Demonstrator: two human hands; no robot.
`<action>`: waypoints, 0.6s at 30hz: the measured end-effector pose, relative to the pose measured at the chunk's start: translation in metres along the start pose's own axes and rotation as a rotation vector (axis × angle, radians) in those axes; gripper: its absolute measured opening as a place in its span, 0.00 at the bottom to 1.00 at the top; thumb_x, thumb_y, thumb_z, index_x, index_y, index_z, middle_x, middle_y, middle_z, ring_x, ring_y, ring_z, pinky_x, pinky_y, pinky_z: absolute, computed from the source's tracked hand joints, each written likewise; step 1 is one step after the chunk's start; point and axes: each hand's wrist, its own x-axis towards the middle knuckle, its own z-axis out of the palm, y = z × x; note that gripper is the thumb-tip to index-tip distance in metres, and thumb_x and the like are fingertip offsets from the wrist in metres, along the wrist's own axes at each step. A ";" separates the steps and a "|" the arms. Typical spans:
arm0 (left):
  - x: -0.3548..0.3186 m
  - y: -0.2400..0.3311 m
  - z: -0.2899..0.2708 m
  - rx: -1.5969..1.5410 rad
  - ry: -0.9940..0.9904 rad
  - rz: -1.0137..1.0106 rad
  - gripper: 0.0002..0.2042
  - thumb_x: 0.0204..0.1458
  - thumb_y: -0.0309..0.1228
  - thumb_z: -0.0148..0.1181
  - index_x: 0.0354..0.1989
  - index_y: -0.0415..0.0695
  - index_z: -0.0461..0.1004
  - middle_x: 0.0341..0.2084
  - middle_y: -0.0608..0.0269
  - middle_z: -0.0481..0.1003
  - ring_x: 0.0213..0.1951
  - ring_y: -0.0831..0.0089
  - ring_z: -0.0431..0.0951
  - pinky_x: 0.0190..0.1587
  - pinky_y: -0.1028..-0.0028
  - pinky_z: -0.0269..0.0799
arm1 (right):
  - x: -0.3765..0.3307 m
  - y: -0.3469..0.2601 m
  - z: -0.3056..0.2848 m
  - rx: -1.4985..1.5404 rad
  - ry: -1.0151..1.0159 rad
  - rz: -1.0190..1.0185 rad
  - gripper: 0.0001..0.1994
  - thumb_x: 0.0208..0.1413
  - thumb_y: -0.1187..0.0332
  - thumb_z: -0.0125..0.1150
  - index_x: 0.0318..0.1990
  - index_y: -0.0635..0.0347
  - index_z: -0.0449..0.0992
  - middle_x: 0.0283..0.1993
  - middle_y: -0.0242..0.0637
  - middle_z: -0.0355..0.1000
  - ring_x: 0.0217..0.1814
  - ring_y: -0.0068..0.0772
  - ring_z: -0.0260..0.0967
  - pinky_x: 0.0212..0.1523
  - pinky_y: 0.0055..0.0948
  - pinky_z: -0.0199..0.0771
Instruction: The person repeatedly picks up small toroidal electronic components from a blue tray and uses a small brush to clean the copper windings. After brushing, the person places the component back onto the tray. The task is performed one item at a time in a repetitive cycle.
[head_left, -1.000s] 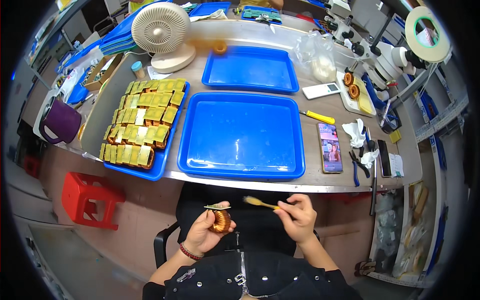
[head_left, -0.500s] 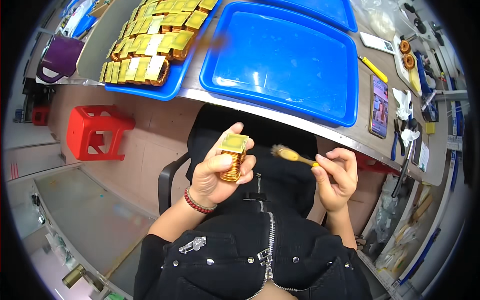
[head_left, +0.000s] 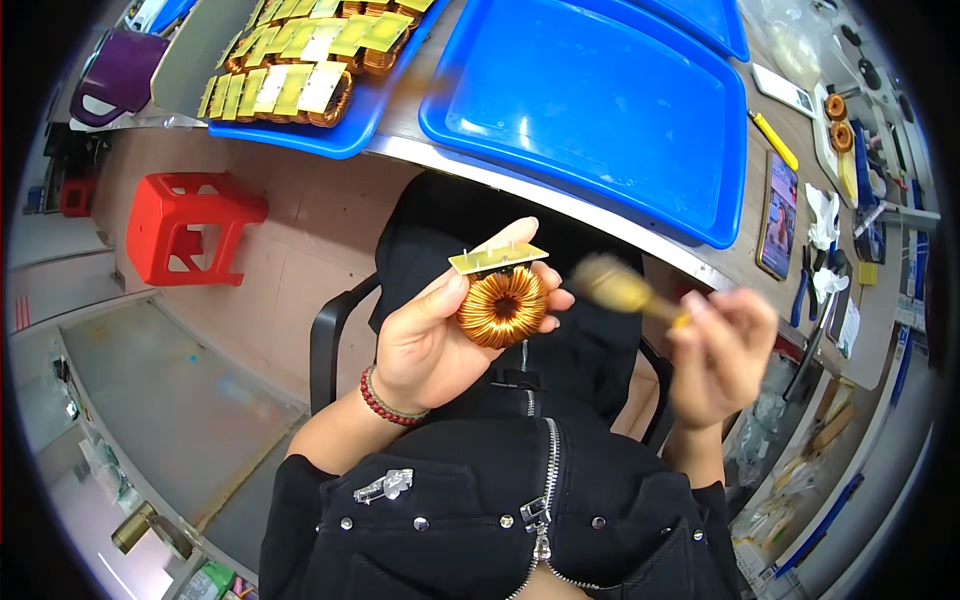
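Note:
In front of my chest, my left hand point(head_left: 432, 335) grips a copper-wound toroidal coil point(head_left: 488, 318) by its sides. A small yellow-green board point(head_left: 497, 259) sits on top of the coil, with thin pins standing up from it. The coil's round wound face and centre hole show. To the right, my right hand point(head_left: 722, 355) pinches the handle of a small brush point(head_left: 622, 290); both are smeared by motion. The brush's bristle end points left toward the coil, apart from it.
On the bench ahead lies a large blue tray point(head_left: 590, 110). At left, another blue tray point(head_left: 345, 140) carries several coils with boards point(head_left: 300, 85). A phone point(head_left: 777, 217), a yellow cutter point(head_left: 773, 140) and pliers point(head_left: 801, 285) lie at right. A red stool point(head_left: 190, 225) stands at left.
My left hand has turned the coil so its round face shows and the board is seen nearly edge-on. My right hand has moved right with the brush. The view has shifted slightly.

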 end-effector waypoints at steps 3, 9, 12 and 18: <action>0.004 -0.003 -0.004 0.156 -0.059 0.107 0.35 0.53 0.42 0.47 0.63 0.35 0.41 0.48 0.46 0.63 0.53 0.56 0.65 0.55 0.63 0.62 | 0.002 -0.020 0.006 0.056 -0.473 0.122 0.10 0.38 0.72 0.68 0.33 0.58 0.79 0.30 0.33 0.67 0.17 0.21 0.63 0.18 0.18 0.62; 0.004 -0.005 -0.006 0.149 -0.038 0.113 0.34 0.54 0.41 0.46 0.63 0.35 0.41 0.49 0.46 0.63 0.53 0.56 0.65 0.56 0.63 0.61 | 0.010 -0.017 0.008 0.002 -0.433 0.108 0.07 0.38 0.68 0.69 0.27 0.57 0.78 0.29 0.29 0.68 0.14 0.21 0.62 0.15 0.21 0.61; 0.005 0.000 -0.011 -0.015 -0.065 0.045 0.32 0.55 0.41 0.44 0.63 0.35 0.41 0.50 0.45 0.62 0.53 0.55 0.65 0.55 0.63 0.62 | 0.016 -0.020 -0.004 0.382 -0.815 0.314 0.06 0.38 0.67 0.69 0.26 0.56 0.79 0.29 0.28 0.68 0.18 0.22 0.66 0.19 0.21 0.64; 0.006 -0.001 -0.001 -0.195 -0.053 -0.056 0.34 0.55 0.42 0.44 0.64 0.35 0.39 0.50 0.45 0.61 0.52 0.53 0.65 0.54 0.62 0.63 | 0.017 0.000 0.021 -0.109 -0.153 0.005 0.11 0.37 0.75 0.68 0.33 0.59 0.79 0.34 0.39 0.67 0.18 0.23 0.64 0.17 0.20 0.61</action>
